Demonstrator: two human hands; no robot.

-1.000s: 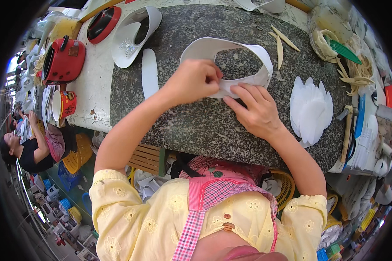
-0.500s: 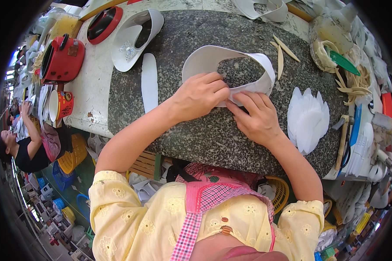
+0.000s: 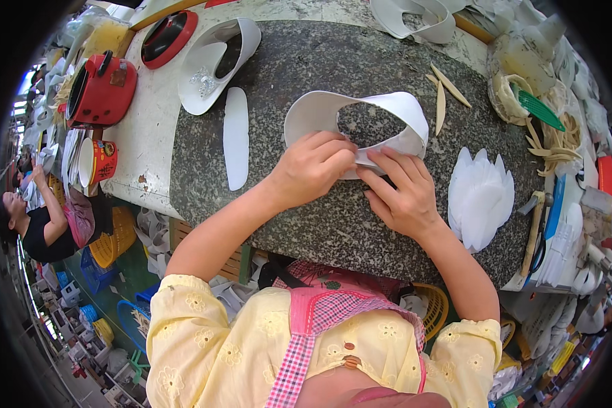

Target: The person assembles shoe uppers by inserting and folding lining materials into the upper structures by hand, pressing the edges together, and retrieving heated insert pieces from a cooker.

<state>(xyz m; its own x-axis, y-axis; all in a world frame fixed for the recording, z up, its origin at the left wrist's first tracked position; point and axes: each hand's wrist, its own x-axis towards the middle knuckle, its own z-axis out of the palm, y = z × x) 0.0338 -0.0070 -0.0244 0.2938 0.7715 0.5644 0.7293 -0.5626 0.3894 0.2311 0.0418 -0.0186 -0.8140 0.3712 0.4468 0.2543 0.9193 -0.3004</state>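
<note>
A white shoe upper [image 3: 311,117], curved into a ring around an open middle, rests on the speckled stone slab [image 3: 306,61] in front of me. My left hand [image 3: 311,167] is closed on its near edge, fingertips pinched together. Close beside it, my right hand [image 3: 406,194] grips the same edge with thumb and fingers. The fingertips hide the pinched spot. Left of the upper lies a long white rounded strip [image 3: 236,139]. A fanned stack of thin white pieces [image 3: 481,200] sits to the right.
Another white upper with clear beads [image 3: 200,88] lies far left, near a red pot [image 3: 105,92] and a paper cup [image 3: 100,162]. Pale pointed sticks [image 3: 442,102] lie far right. A wooden-handled tool [image 3: 534,231] is at the right edge. A co-worker [image 3: 44,224] sits left.
The upper sits a little lower in the picture and its far rim has tipped, showing the band differently. Both hands keep hold of the near edge. The whole view has shifted slightly.
</note>
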